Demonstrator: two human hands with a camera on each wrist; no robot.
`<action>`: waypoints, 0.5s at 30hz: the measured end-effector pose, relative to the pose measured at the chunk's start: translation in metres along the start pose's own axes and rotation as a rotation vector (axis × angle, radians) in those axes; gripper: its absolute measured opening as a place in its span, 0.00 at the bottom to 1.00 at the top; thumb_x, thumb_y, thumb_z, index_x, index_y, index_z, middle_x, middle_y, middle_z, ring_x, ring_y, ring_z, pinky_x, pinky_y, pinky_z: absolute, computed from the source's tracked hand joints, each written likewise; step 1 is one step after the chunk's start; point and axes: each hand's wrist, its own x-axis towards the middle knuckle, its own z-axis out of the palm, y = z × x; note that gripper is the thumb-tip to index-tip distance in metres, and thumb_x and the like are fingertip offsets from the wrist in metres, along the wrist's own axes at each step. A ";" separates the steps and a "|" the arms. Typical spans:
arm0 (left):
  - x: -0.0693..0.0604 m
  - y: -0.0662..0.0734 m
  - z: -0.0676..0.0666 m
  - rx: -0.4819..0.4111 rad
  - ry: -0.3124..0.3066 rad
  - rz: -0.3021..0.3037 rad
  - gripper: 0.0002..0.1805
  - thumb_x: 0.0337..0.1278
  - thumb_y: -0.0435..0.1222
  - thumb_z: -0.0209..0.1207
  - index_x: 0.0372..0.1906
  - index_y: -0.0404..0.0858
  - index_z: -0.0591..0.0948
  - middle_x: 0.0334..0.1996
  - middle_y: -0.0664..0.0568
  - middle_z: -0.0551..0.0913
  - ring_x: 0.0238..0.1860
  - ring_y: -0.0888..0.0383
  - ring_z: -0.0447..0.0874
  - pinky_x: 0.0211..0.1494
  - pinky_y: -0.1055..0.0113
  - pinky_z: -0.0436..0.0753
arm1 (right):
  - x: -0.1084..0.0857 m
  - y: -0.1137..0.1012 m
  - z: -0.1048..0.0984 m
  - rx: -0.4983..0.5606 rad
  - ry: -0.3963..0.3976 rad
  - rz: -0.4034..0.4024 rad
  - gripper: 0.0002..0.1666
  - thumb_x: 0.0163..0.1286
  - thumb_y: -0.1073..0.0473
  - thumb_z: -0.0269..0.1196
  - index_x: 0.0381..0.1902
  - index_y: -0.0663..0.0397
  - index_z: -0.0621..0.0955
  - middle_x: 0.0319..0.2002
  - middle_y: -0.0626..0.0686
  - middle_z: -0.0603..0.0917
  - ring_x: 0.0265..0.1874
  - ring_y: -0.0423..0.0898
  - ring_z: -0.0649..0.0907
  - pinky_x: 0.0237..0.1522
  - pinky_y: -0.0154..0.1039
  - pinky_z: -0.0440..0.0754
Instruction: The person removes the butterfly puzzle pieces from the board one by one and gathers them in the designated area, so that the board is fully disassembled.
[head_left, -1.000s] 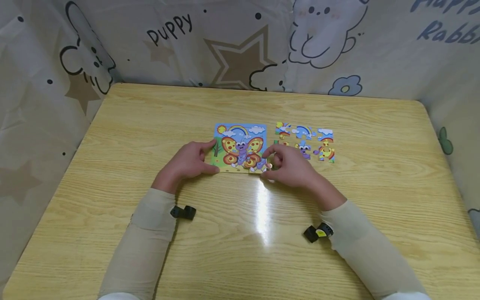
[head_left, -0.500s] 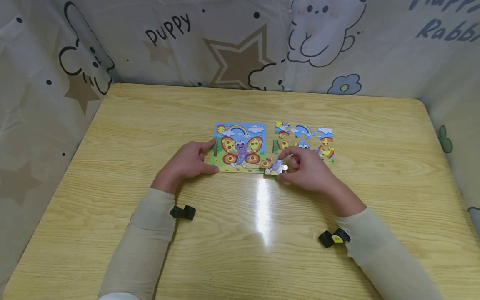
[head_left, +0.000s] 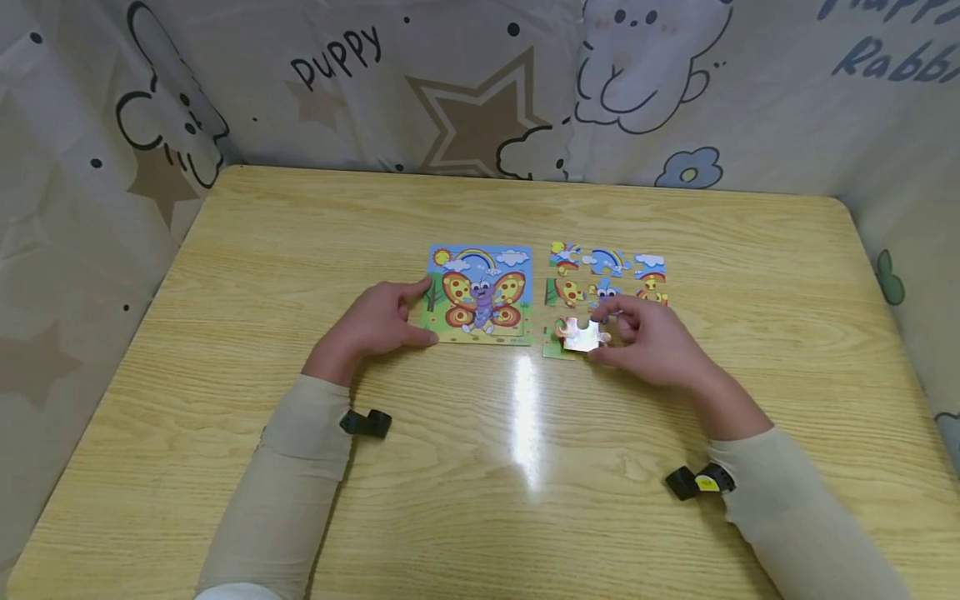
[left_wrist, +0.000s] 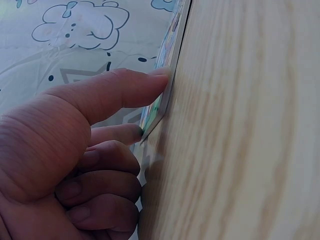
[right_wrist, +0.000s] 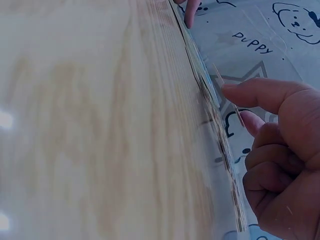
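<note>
A butterfly puzzle board (head_left: 480, 292) lies flat on the table. My left hand (head_left: 375, 317) holds its left side near the front corner by thumb and index finger; the other fingers are curled, as the left wrist view shows. To the right of the board, my right hand (head_left: 660, 346) pinches a jigsaw piece (head_left: 581, 335), its face shining with glare. That piece is tilted above the table and partly covers a green jigsaw piece (head_left: 553, 348). In the right wrist view the pinched piece (right_wrist: 218, 73) appears edge-on and raised.
Several loose jigsaw pieces (head_left: 606, 262) lie in rows right of the board, some partly behind my right hand. The wooden table (head_left: 450, 467) meets a cartoon-printed cloth (head_left: 480, 100) at its back edge. Black cameras sit on both wrists.
My right hand has carried the pinched jigsaw piece from the board's lower right corner rightward to the loose pieces, uncovering the board's picture. The left hand stays at the board.
</note>
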 end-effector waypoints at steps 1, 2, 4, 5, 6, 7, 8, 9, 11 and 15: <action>0.000 0.000 0.000 -0.001 -0.001 0.001 0.50 0.48 0.42 0.76 0.76 0.43 0.63 0.18 0.52 0.63 0.21 0.56 0.57 0.27 0.62 0.61 | -0.001 0.001 -0.001 -0.003 0.001 0.003 0.23 0.55 0.62 0.78 0.47 0.55 0.81 0.18 0.46 0.57 0.19 0.43 0.60 0.37 0.43 0.66; 0.000 0.000 0.000 -0.002 -0.002 0.002 0.50 0.48 0.42 0.76 0.76 0.43 0.64 0.18 0.52 0.63 0.21 0.56 0.57 0.27 0.62 0.62 | -0.002 0.003 -0.003 -0.006 0.002 0.007 0.23 0.55 0.62 0.78 0.47 0.55 0.81 0.18 0.46 0.57 0.19 0.43 0.60 0.38 0.43 0.66; -0.001 0.001 0.000 -0.003 -0.004 0.005 0.50 0.48 0.42 0.76 0.76 0.42 0.64 0.18 0.52 0.63 0.21 0.56 0.57 0.27 0.62 0.62 | -0.004 0.005 -0.005 -0.013 0.003 0.016 0.24 0.55 0.60 0.78 0.47 0.55 0.81 0.18 0.47 0.58 0.19 0.44 0.61 0.38 0.42 0.65; -0.001 0.001 0.000 -0.003 -0.005 0.005 0.50 0.48 0.41 0.76 0.76 0.42 0.64 0.18 0.52 0.63 0.21 0.56 0.58 0.27 0.62 0.62 | -0.005 0.006 -0.006 -0.015 0.003 0.021 0.24 0.55 0.60 0.78 0.47 0.55 0.81 0.19 0.47 0.58 0.19 0.44 0.61 0.37 0.43 0.65; -0.001 0.001 0.000 -0.003 -0.005 0.004 0.50 0.48 0.41 0.77 0.76 0.42 0.64 0.18 0.52 0.63 0.21 0.56 0.58 0.27 0.62 0.62 | -0.006 0.006 -0.007 -0.019 0.003 0.024 0.24 0.55 0.59 0.78 0.47 0.55 0.81 0.19 0.47 0.59 0.19 0.44 0.62 0.37 0.42 0.65; -0.001 0.000 0.000 -0.002 -0.006 0.004 0.50 0.48 0.41 0.77 0.76 0.42 0.64 0.18 0.52 0.63 0.21 0.56 0.58 0.26 0.62 0.62 | -0.007 0.007 -0.008 -0.021 0.004 0.026 0.24 0.55 0.58 0.78 0.48 0.55 0.82 0.19 0.47 0.59 0.19 0.44 0.62 0.37 0.42 0.65; -0.001 0.001 0.000 -0.002 -0.005 0.004 0.50 0.48 0.42 0.77 0.76 0.42 0.64 0.18 0.52 0.63 0.21 0.56 0.58 0.26 0.62 0.62 | -0.008 0.008 -0.009 -0.022 0.002 0.025 0.24 0.55 0.58 0.79 0.48 0.55 0.82 0.19 0.47 0.59 0.19 0.44 0.62 0.38 0.42 0.65; -0.001 0.001 0.000 -0.002 -0.005 0.003 0.50 0.48 0.42 0.77 0.76 0.42 0.64 0.18 0.52 0.63 0.21 0.56 0.58 0.26 0.62 0.62 | -0.009 0.009 -0.010 -0.025 0.000 0.023 0.24 0.55 0.57 0.79 0.48 0.55 0.82 0.19 0.47 0.59 0.19 0.43 0.62 0.38 0.42 0.65; -0.001 0.001 0.000 -0.002 -0.003 0.002 0.50 0.48 0.42 0.77 0.76 0.42 0.64 0.18 0.52 0.63 0.21 0.56 0.58 0.26 0.62 0.62 | -0.010 0.012 -0.011 -0.023 -0.007 0.020 0.24 0.55 0.58 0.78 0.48 0.55 0.82 0.18 0.47 0.59 0.19 0.43 0.61 0.38 0.41 0.65; -0.001 0.001 0.000 0.000 -0.003 0.004 0.50 0.48 0.42 0.76 0.76 0.42 0.64 0.18 0.52 0.63 0.21 0.56 0.58 0.27 0.61 0.62 | -0.012 0.016 -0.013 -0.026 -0.026 0.017 0.24 0.56 0.58 0.78 0.48 0.57 0.82 0.18 0.46 0.60 0.18 0.42 0.61 0.40 0.40 0.66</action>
